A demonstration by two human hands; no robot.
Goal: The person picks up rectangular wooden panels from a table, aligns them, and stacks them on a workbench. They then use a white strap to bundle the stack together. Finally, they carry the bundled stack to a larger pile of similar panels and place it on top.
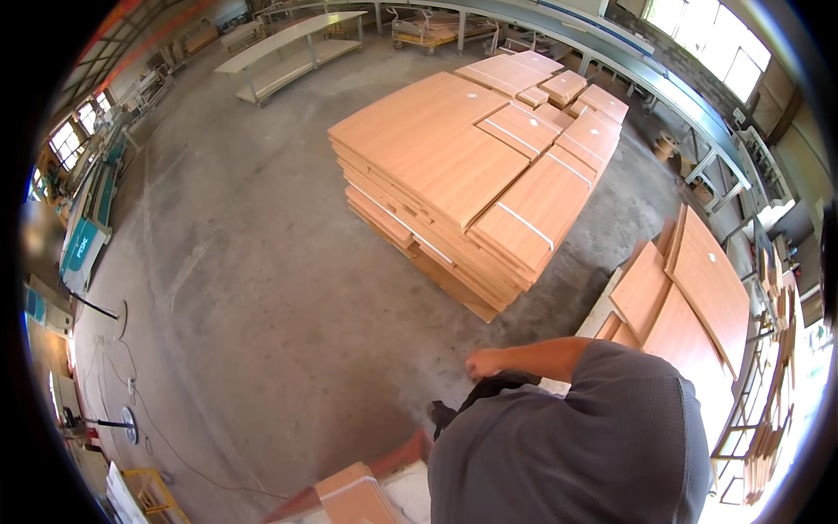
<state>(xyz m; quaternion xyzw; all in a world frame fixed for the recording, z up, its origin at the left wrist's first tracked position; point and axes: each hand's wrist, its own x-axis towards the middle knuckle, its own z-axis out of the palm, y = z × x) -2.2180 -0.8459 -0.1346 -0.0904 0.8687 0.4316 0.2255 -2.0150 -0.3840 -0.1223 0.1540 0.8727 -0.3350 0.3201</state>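
Observation:
My right hand [484, 362] hangs low in front of my body, its forearm crossing from a grey sleeve. Its fingers look loosely curled, and nothing shows in them. Below it are my dark trousers and part of a shoe. My left hand is out of the picture. The large stack of wood-coloured panels [428, 140] ahead is nearest to the hand, with a gap of floor between. White straps bind several panel bundles [524, 223] on top of it. To the right, loose panels [707, 279] lie overlapping on a low pile.
A strapped bundle of small panels [356, 496] lies at the lower edge. At the back left stands a long pale table [288, 42]. A roller conveyor [690, 105] curves along the far right. Green machines [83, 240] and floor cables [161, 437] are on the left.

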